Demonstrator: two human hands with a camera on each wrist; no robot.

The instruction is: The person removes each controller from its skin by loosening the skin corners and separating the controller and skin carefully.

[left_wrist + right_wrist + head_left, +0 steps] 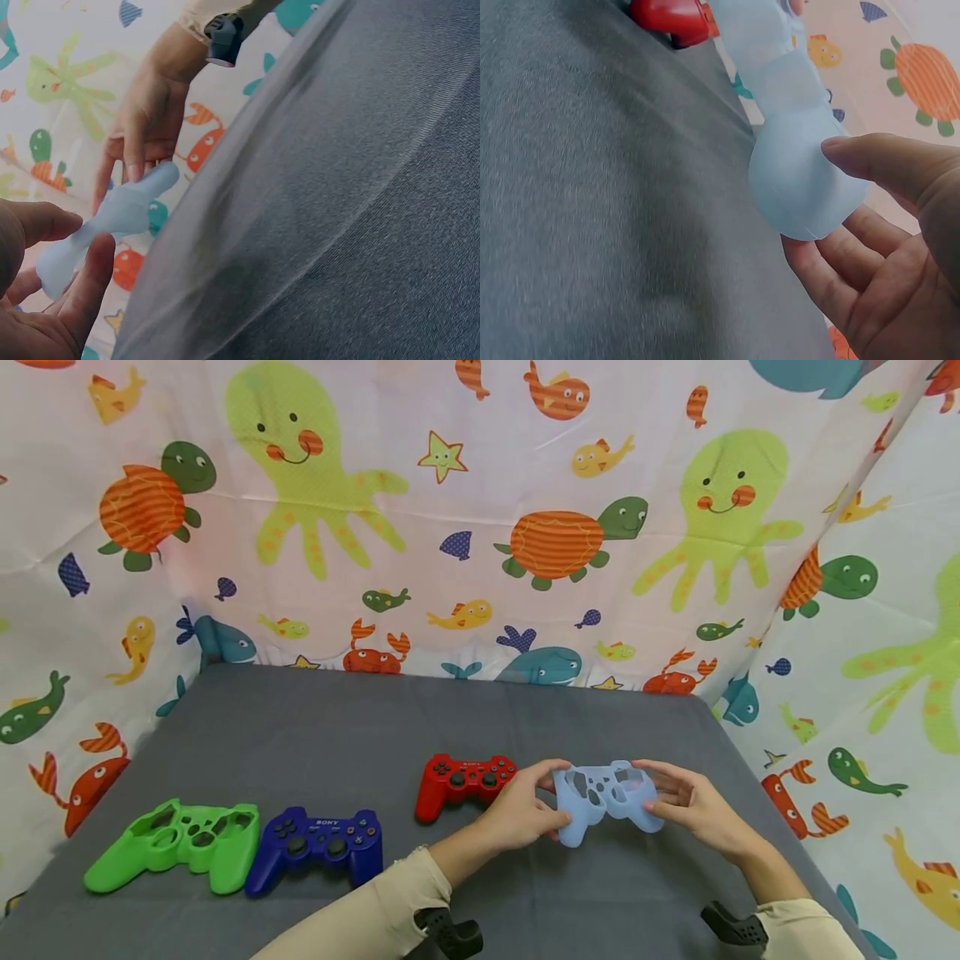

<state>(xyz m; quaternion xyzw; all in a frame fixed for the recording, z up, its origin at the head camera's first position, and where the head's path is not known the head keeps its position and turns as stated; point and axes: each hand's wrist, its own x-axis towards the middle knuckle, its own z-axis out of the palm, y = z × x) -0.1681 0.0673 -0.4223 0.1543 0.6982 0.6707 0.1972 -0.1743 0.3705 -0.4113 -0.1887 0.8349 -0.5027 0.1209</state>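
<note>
A pale blue, hollow game controller cover (588, 814) with cut-out openings is held up between both hands over the right part of the table. My left hand (521, 810) pinches its left grip between thumb and fingers. On the opposite side my right hand (697, 806) holds the right grip, its thumb on the near face and fingers behind. In the right wrist view, the cover's rounded end (802, 172) lies between that thumb and the fingers. The left wrist view shows the cover (124, 210) edge-on, spanning from one hand to the other.
A red game controller (468, 777) lies just left of my left hand. Further left, a blue controller (318, 843) rests against a green controller cover (180, 843). Beneath them is a grey cloth-covered table (337, 718), with sea-animal print curtains (450, 435) at the back and sides.
</note>
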